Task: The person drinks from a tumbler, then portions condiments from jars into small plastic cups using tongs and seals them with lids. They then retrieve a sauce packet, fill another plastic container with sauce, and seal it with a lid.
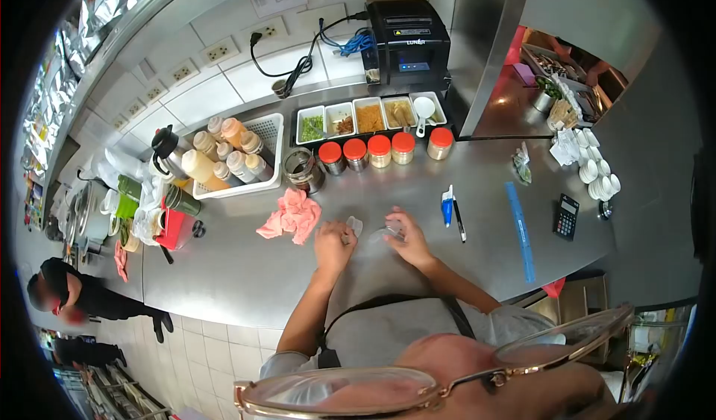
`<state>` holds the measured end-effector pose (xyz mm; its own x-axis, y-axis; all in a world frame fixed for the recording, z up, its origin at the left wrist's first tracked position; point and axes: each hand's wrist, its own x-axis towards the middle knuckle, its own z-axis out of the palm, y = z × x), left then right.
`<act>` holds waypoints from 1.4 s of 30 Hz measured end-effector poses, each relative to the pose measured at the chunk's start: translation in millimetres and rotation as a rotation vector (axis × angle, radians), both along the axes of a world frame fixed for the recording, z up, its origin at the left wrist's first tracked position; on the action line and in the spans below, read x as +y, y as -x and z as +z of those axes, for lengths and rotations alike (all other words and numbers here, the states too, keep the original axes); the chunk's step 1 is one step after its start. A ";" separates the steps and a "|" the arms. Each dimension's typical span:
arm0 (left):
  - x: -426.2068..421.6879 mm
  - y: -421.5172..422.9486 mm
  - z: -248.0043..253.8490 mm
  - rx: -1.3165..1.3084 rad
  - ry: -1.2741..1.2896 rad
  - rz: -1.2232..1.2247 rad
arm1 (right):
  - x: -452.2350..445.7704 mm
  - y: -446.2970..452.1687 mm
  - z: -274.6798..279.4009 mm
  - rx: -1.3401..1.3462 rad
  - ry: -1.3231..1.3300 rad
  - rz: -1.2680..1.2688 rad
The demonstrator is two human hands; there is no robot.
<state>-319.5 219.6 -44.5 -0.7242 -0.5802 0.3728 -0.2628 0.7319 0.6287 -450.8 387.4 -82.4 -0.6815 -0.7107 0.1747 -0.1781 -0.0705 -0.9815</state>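
Note:
My left hand [335, 246] is over the steel counter with its fingers curled in. At its fingertips is a small clear plastic piece [355, 226], perhaps a little cup or lid. A short way to the right, my right hand [409, 239] has its thumb and fingers around another clear plastic piece [388, 233], whose exact kind I cannot make out. The two hands are apart. Just left of my left hand lies a crumpled pink cloth [291, 215].
Jars with red lids [380, 145] line the back, before trays of toppings [369, 115] and a black printer [409, 43]. A bottle basket [270, 138] stands left. Pens [459, 219], a blue ruler [520, 232] and a calculator [566, 217] lie right. A person [93, 293] stands far left.

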 end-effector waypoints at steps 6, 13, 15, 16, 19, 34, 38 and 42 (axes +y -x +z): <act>-12.6 3.8 0.8 -0.109 0.356 -0.133 | 22.1 34.5 -38.3 0.170 0.084 -0.308; -18.5 45.1 31.0 -0.088 0.380 -0.199 | 38.9 27.8 -51.1 0.358 -0.186 -0.240; -25.2 64.3 47.9 -0.024 0.467 -0.219 | 34.7 26.2 -46.5 0.539 -0.220 -0.191; -23.3 73.9 66.0 -0.015 0.478 -0.224 | 34.1 25.1 -43.4 0.541 -0.219 -0.197; -33.3 107.4 92.7 0.006 0.465 -0.278 | 34.6 27.3 -43.8 0.497 -0.206 -0.181; -63.9 216.0 83.2 -0.336 0.460 -0.171 | 37.2 33.4 -33.2 0.239 -0.051 -0.226; -23.0 247.6 66.6 -0.136 0.673 -0.565 | 35.3 38.0 -38.4 0.250 -0.071 -0.203; 24.1 293.8 68.2 -0.190 1.004 -0.784 | 32.6 39.1 -40.1 0.268 -0.041 -0.226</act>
<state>-613.3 243.6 23.8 -0.8319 0.4956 0.2497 0.4262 0.8588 -0.2844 -489.9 420.0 -122.5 -0.7559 -0.5575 0.3432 -0.4364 0.0384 -0.8989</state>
